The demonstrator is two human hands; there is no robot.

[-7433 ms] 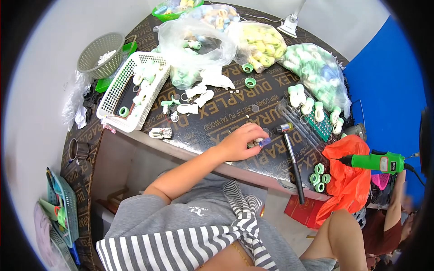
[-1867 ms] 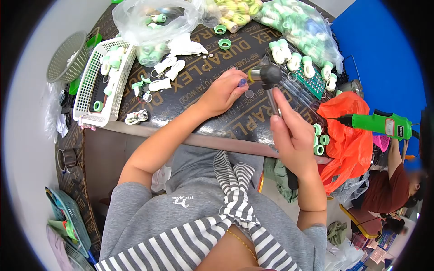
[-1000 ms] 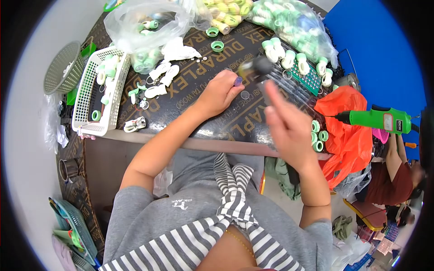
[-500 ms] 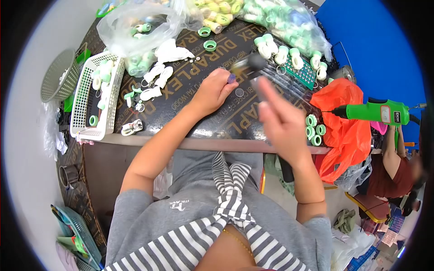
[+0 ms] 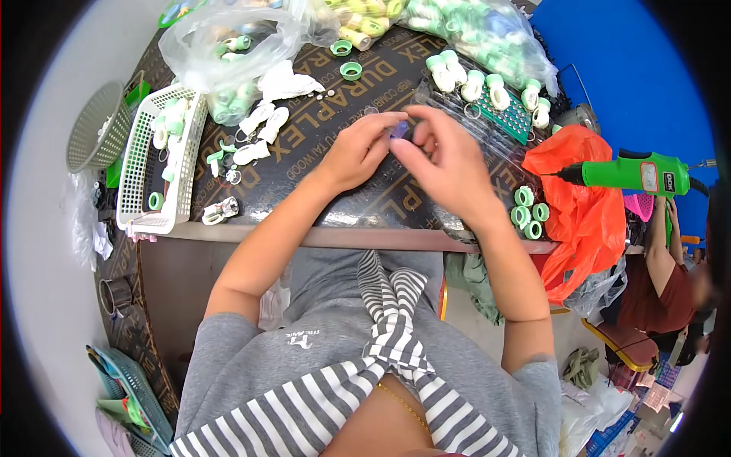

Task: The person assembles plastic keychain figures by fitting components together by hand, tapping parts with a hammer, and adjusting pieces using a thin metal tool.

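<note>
Over a glossy, lettered tabletop [image 5: 358,212], the left hand [image 5: 355,154] grasps a translucent purple piece [image 5: 399,130], mostly hidden; the right hand [image 5: 451,161] curls against it, its grip unclear. A crinkled clear bag [image 5: 199,52] is cropped above.

Light is bright; edges bow, perhaps slightly blurred.

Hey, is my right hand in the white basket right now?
No, the right hand is close to the left hand, at a small purple piece.
</note>
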